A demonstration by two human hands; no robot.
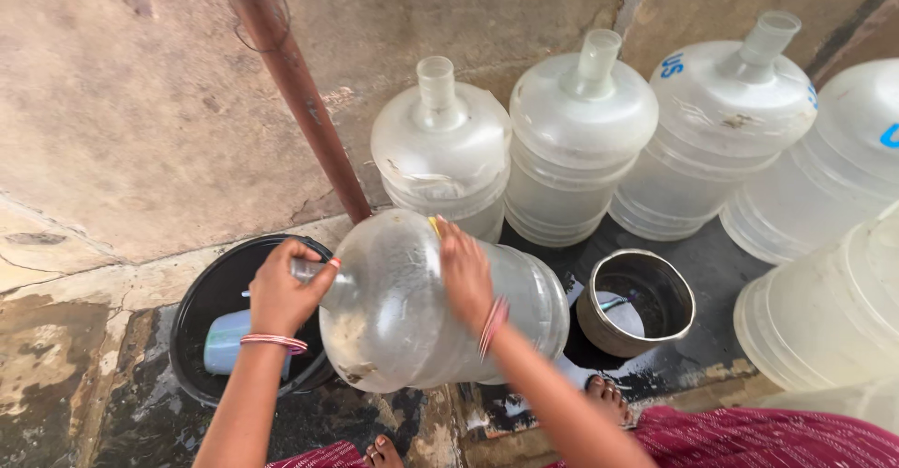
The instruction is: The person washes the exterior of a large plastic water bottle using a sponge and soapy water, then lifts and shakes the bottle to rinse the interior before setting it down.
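While lying on side over wet floor (693,356), clear plastic jug (412,309) has long axis left-right, neck pointing left over black bucket (201,314). Left hand (281,290) clenched round neck; right hand (465,276) pressed on ribbed, scuffed body, yellow scrap under fingers. Round steel pot (637,304) just right; upright translucent jugs (581,122) along rough wall.

Six clear water jugs (440,304), one black bucket (201,314), one metal pot (637,302), one blue mug (229,342)
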